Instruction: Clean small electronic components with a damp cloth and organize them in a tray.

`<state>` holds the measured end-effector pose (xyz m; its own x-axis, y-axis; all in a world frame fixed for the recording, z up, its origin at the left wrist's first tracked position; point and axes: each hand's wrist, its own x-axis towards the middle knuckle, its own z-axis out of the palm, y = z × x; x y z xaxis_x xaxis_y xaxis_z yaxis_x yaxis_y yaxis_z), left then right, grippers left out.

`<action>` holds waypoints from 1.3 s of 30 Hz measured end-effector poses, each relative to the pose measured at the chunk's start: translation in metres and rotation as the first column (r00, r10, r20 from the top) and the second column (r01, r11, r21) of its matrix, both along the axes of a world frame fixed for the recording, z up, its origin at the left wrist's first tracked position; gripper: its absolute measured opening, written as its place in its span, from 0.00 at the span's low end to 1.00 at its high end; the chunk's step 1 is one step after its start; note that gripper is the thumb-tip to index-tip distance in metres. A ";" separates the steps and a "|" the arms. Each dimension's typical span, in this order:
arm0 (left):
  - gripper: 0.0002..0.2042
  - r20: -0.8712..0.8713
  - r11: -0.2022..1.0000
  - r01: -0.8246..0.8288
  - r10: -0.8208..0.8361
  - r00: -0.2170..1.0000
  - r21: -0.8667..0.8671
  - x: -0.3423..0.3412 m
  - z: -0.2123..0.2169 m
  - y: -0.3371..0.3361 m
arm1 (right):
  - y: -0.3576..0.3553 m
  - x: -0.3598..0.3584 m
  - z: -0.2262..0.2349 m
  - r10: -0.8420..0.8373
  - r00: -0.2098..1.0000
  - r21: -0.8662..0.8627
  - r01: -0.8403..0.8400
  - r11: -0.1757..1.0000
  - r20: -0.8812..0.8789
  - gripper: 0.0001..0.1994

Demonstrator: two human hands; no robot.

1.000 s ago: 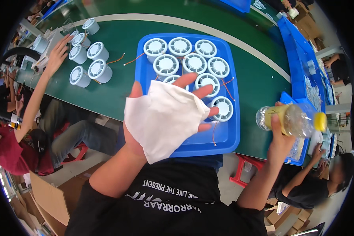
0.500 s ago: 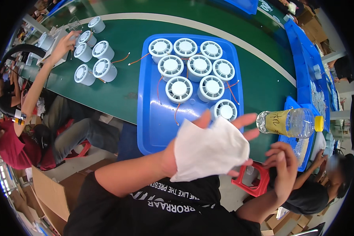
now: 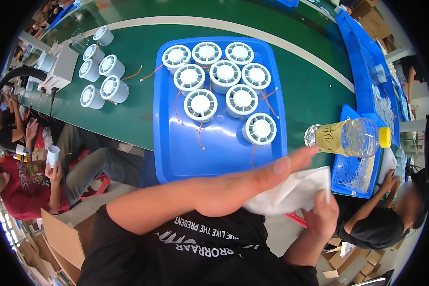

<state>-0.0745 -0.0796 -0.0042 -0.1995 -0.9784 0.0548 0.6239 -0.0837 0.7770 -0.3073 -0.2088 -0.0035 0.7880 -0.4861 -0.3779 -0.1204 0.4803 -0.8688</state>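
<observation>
**Q:** State the condition of both hands.
**A:** The left hand is extended flat with its edge turned up, the fingers outstretched. Its palm faces away, so whether it grips anything cannot be told. The right hand is closed to a pinch, thumb and fingers holding one corner of the white cloth.

**Q:** Specify the position of the cloth.
**A:** It hangs between the two hands, in front of the person's black shirt, partly hidden behind the left hand.

**Q:** List the adjacent items.
**A:** A clear bottle with a yellow cap is near the fingertips of the left hand. Beyond the left forearm, the blue tray on the green worktop carries nine white round units, several with thin wires.

**Q:** Identify items at the left.
**A:** Six similar units stand on the worktop beside a pale box. Below them, a seated co-worker holds up a pale cylindrical part.
</observation>
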 end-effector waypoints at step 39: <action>0.32 0.228 0.651 -0.734 0.698 0.679 0.193 0.027 -0.004 0.092 | 0.060 0.138 0.015 0.451 0.892 -0.997 -0.035 0.073 0.002 0.24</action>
